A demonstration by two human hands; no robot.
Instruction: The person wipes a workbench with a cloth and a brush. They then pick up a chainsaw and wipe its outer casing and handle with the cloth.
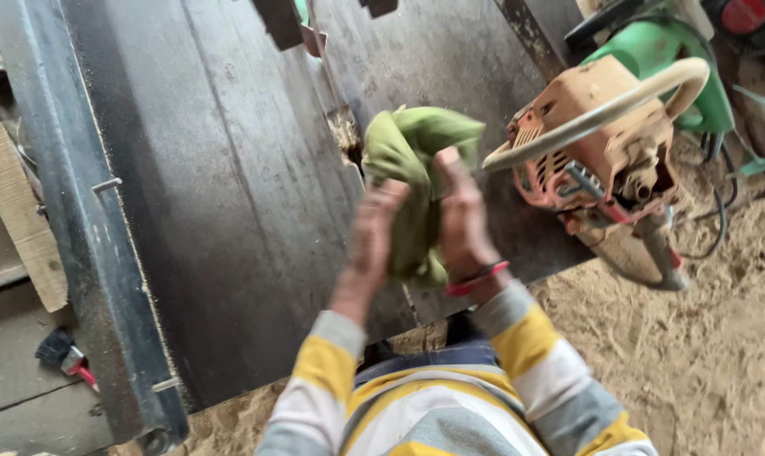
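A crumpled green cloth (416, 152) is pressed between both my hands above the dark metal table (222, 186). My left hand (372, 236) lies against the cloth's left side. My right hand (462, 215) covers its right side, with a red band on the wrist. Both forearms wear yellow, white and grey striped sleeves. The cloth's lower part is hidden between my palms.
A worn orange chainsaw body (597, 139) with a curved cream handle lies on the table's right edge, a green machine (678, 59) behind it. A grey metal rail (87, 219) runs along the table's left. Sawdust covers the floor (703, 355). A small brush (62, 350) lies lower left.
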